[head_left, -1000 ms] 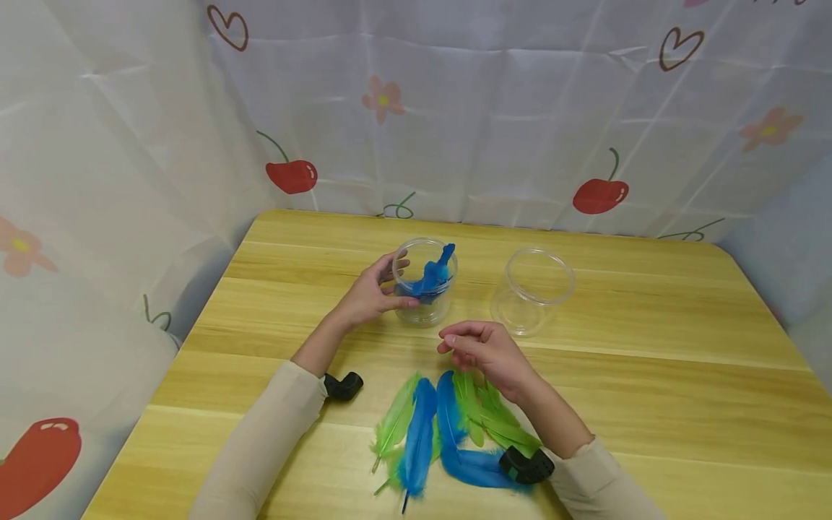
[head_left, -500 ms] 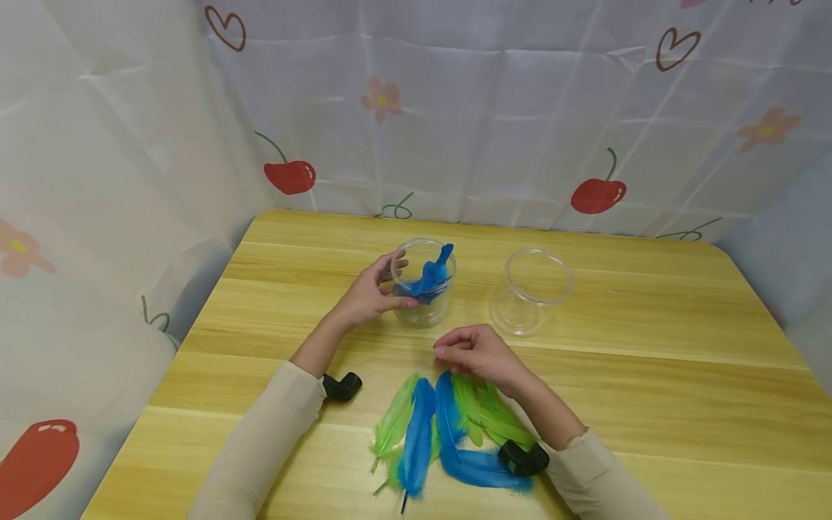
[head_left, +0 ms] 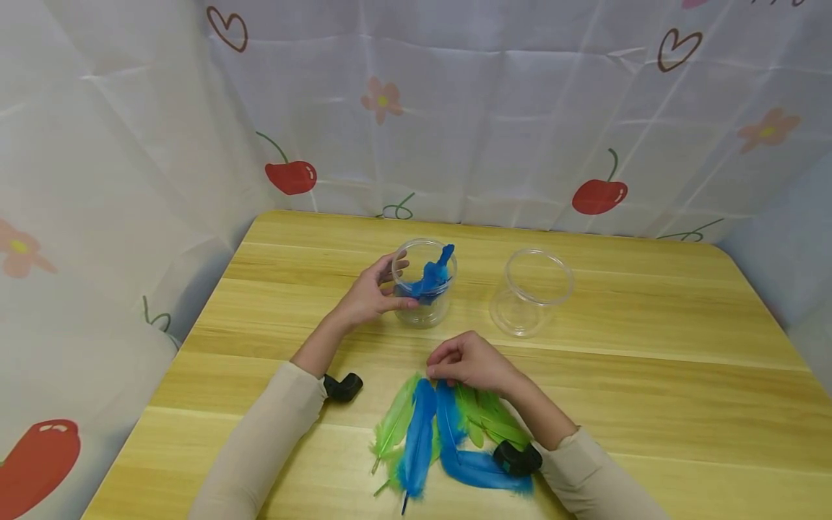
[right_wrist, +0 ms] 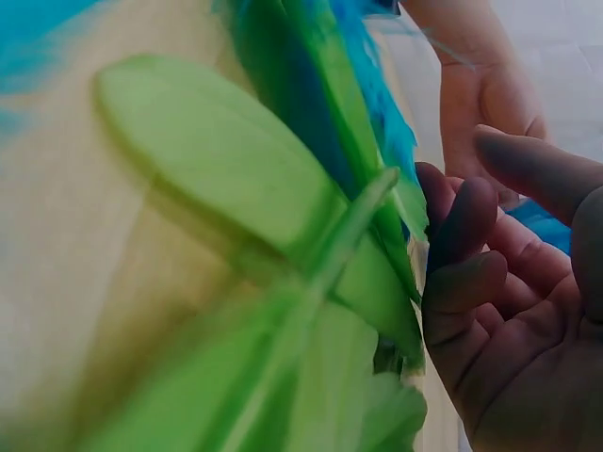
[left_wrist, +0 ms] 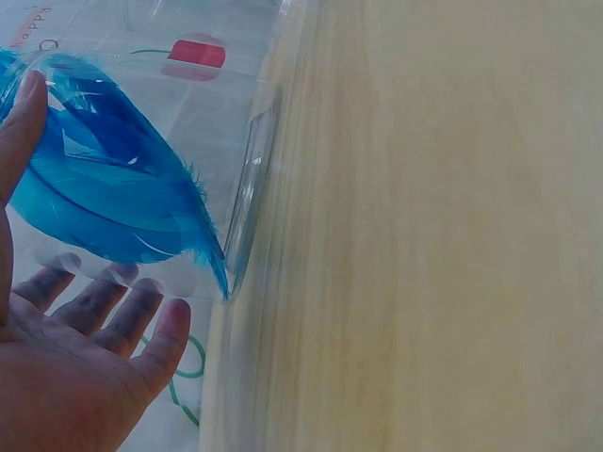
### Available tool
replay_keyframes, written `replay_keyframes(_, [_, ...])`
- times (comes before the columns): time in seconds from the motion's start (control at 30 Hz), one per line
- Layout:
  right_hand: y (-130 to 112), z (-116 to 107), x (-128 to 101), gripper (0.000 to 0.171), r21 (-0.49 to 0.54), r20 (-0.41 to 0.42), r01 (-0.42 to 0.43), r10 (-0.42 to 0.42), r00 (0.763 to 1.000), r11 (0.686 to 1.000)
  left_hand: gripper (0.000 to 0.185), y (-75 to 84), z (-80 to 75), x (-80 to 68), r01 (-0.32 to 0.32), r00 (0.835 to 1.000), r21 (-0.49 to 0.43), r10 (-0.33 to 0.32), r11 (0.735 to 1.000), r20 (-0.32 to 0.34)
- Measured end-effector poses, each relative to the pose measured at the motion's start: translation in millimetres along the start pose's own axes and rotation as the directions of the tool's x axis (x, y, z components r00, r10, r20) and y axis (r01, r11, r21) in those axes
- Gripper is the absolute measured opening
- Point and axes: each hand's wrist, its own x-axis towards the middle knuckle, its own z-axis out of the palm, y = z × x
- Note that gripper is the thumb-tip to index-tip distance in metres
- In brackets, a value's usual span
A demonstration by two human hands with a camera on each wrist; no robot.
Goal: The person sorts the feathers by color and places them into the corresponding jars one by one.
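My left hand grips a clear plastic jar from its left side, thumb in front and fingers behind. Blue feathers lie bent inside that jar, one tip sticking up near the rim. My right hand hovers at the upper tips of a spread of feathers, its fingers loosely bent. In the right wrist view the thumb stands apart from the fingers, with nothing between them. Blue feathers lie in the middle of the spread, green feathers to their left and more green feathers under the right wrist.
A second clear jar stands upright to the right of the gripped one. Everything rests on a wooden table. A white curtain printed with cherries and flowers hangs behind the far edge. Black wrist cameras sit on both wrists.
My right hand has moved left and toward me, down to the tops of the blue feathers. The left hand and both jars have kept their places.
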Motion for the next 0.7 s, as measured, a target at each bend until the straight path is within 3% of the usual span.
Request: replay_keyframes(0.7, [-5.8, 10.0, 5.2, 0.007, -0.157, 0.090, -0.003, 0.018, 0.996, 0.988, 0.088, -0.8, -0.2, 0.1, -0.005, 1.000, -0.008, 0.005, 1.000, -0.002])
